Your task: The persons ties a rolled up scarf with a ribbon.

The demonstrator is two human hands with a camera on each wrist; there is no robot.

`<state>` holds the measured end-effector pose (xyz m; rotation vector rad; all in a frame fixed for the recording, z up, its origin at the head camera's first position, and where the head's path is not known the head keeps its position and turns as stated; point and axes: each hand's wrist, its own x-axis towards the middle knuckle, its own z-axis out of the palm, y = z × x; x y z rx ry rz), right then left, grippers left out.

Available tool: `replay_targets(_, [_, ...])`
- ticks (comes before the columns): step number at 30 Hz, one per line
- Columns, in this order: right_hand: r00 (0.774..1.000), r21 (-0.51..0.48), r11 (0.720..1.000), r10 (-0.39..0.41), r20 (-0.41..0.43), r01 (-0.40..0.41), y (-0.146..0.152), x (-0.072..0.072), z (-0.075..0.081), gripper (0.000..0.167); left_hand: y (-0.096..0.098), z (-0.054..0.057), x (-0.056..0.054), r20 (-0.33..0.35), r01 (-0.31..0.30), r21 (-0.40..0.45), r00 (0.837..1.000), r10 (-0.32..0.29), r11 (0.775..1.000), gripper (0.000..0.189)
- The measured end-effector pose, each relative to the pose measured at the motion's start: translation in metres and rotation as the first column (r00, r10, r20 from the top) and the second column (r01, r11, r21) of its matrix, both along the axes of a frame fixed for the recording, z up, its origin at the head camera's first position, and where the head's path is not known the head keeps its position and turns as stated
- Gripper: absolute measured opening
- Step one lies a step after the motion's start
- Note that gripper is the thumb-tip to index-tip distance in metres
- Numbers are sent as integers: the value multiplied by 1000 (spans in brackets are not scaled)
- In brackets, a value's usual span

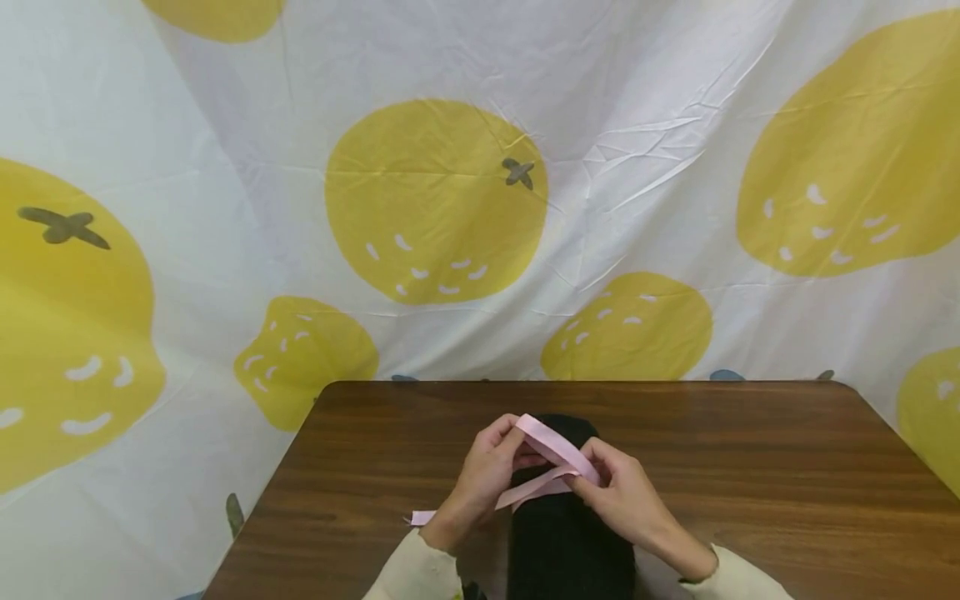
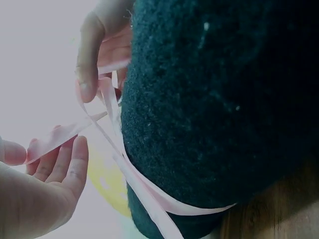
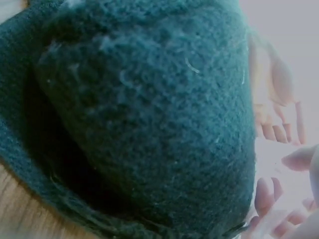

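A dark green, woolly cloth (image 1: 570,546) lies bundled in a thick roll on the table in front of me. A pink ribbon (image 1: 555,446) goes around it, and the left wrist view shows its strands crossing at the roll's side. My left hand (image 1: 486,471) pinches the ribbon at the far end of a raised loop. My right hand (image 1: 626,496) pinches the ribbon near the crossing, above the roll. A loose ribbon end (image 1: 423,517) sticks out to the left past my left wrist. In the right wrist view the woolly roll (image 3: 154,124) hides part of both hands.
The brown wood-grain table (image 1: 787,467) extends to both sides of the roll. Behind its far edge hangs a white cloth backdrop (image 1: 637,192) printed with yellow fruit. Cream sleeves (image 1: 420,571) cover both forearms.
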<state>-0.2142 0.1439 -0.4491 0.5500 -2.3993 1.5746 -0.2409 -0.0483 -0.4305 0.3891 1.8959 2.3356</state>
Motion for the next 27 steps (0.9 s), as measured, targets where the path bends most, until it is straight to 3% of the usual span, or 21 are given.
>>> replay_targets(6, [998, -41, 997, -61, -14, 61, 2, 0, -4, 12, -6, 0, -2, -9, -23, 65, 1000, 23, 998, 25])
replay_targets(16, [984, -79, 981, -173, 28, 175, 7, -1, -1, 8, -24, 1, -4, -20, -52, 65, 998, 53, 997, 29])
replay_targets(27, [964, -75, 962, -265, 2, 264, 21, -3, 1, 14, -46, -3, -7, 46, -133, 59, 990, 130, 989, 30])
